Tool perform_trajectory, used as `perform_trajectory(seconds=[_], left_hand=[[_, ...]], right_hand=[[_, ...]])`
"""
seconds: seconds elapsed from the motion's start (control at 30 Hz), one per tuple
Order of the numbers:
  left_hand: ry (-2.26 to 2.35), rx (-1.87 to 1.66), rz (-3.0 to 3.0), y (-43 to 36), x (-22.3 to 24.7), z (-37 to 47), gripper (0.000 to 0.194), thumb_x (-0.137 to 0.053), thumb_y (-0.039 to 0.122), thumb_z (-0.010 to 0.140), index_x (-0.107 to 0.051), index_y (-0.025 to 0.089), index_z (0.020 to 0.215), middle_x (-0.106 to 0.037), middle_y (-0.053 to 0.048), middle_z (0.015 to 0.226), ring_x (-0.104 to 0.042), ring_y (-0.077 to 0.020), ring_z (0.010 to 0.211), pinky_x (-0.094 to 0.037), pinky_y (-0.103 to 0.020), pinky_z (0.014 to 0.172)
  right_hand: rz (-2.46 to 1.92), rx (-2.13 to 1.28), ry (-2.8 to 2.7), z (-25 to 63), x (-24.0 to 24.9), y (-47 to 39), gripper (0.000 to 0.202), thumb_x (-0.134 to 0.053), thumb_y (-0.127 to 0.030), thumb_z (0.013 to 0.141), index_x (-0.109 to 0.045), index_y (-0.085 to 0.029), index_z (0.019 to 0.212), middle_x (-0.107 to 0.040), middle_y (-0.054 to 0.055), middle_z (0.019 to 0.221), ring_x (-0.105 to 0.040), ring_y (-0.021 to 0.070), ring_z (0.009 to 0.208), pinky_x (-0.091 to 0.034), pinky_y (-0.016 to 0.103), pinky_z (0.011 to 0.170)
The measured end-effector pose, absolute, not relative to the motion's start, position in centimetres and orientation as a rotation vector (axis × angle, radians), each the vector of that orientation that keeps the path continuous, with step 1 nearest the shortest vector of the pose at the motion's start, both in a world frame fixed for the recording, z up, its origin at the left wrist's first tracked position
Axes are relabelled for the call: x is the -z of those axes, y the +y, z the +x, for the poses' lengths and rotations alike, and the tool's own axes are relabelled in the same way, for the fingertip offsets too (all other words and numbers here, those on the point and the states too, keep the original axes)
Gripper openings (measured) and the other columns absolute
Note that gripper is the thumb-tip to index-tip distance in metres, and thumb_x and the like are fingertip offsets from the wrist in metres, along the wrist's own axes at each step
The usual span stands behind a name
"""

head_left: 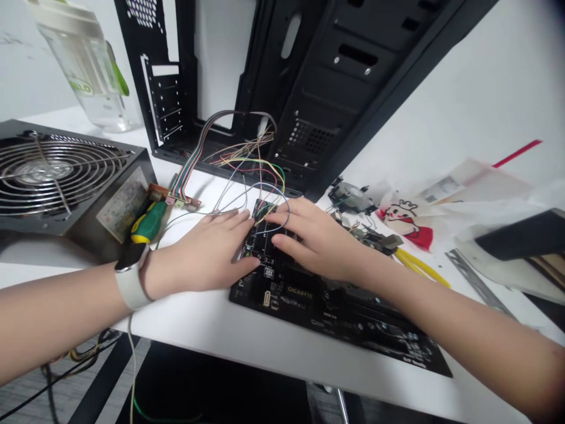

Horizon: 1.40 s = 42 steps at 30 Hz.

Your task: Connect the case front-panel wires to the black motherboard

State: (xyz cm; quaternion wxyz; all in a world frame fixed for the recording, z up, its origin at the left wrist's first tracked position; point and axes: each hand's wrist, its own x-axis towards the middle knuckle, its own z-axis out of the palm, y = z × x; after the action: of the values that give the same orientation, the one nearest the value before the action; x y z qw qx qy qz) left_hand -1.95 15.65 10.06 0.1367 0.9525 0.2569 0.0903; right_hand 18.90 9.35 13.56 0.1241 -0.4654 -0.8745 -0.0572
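- Two bare hands work at the far left end of a motherboard [304, 306], which lies flat on the white bench [189, 318], on the near side of the black case [344, 94].
- The left hand [212, 253] has its fingers stretched and close together by the board's left edge, the thumb spread from them over the board.
- The right hand [315, 235] bends its fingers over the board among thin coloured wires [253, 159]; blur and overlap mean I cannot tell whether the fingertips pinch one.
- The step in hand looks like handling these wires at the board's end.
- The next move seems to call for a fine fingertip grip, a steady board and loose loops kept aside.
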Motion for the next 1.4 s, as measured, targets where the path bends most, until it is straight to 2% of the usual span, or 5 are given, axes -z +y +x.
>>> perform_trajectory(seconds=[0.27,0.73,0.9,1.1,1.4], left_hand=[[0.73,-0.263,2.748,15.8,-10.2,-2.0,0.048,-0.053,0.049,0.089,-0.057,0.014,0.122,-0.061,-0.016,0.13,-0.055,-0.0363,0.124,-0.044,-0.053,0.103],[0.763,-0.085,2.865,15.7,-9.7,-1.8,0.076,-0.034,0.054,0.096,-0.029,0.002,0.151,-0.032,-0.023,0.158,-0.029,-0.0365,0.148,-0.026,-0.052,0.12],[0.795,0.039,2.871,15.7,-9.9,-1.7,0.07,-0.023,0.049,0.101,-0.025,0.003,0.153,-0.023,-0.02,0.162,-0.022,-0.0324,0.151,-0.021,-0.052,0.122],[0.869,0.043,2.917,15.3,-9.9,-1.3,0.066,-0.026,0.046,0.101,-0.028,0.004,0.153,-0.024,-0.019,0.162,-0.023,-0.0331,0.151,-0.021,-0.053,0.122],[0.903,0.136,2.865,15.1,-10.1,-0.9,0.069,-0.026,0.048,0.101,-0.02,0.006,0.156,-0.016,-0.016,0.164,-0.018,-0.029,0.153,-0.018,-0.051,0.124]], right_hand=[[-1.038,0.072,-2.455,17.2,-12.5,10.9,0.016,-0.055,-0.023,0.096,-0.067,-0.016,0.088,-0.071,0.002,0.082,-0.064,0.0118,0.076,-0.049,0.023,0.07],[-0.924,0.253,-2.253,17.3,-9.8,11.1,0.016,-0.062,-0.019,0.091,-0.066,-0.017,0.075,-0.073,0.002,0.08,-0.068,0.0141,0.075,-0.057,0.027,0.073],[-0.93,0.267,-2.248,17.3,-9.7,11.1,0.02,-0.056,-0.016,0.094,-0.067,-0.018,0.077,-0.074,0.002,0.083,-0.069,0.0133,0.078,-0.058,0.027,0.074],[-0.916,0.307,-2.303,17.4,-9.8,10.9,0.02,-0.054,-0.015,0.095,-0.069,-0.019,0.082,-0.076,0.002,0.088,-0.071,0.0142,0.084,-0.059,0.029,0.078],[-0.945,0.325,-2.277,17.2,-10.0,11.3,0.023,-0.055,-0.015,0.093,-0.067,-0.017,0.073,-0.074,0.002,0.077,-0.071,0.0146,0.071,-0.058,0.024,0.064]])
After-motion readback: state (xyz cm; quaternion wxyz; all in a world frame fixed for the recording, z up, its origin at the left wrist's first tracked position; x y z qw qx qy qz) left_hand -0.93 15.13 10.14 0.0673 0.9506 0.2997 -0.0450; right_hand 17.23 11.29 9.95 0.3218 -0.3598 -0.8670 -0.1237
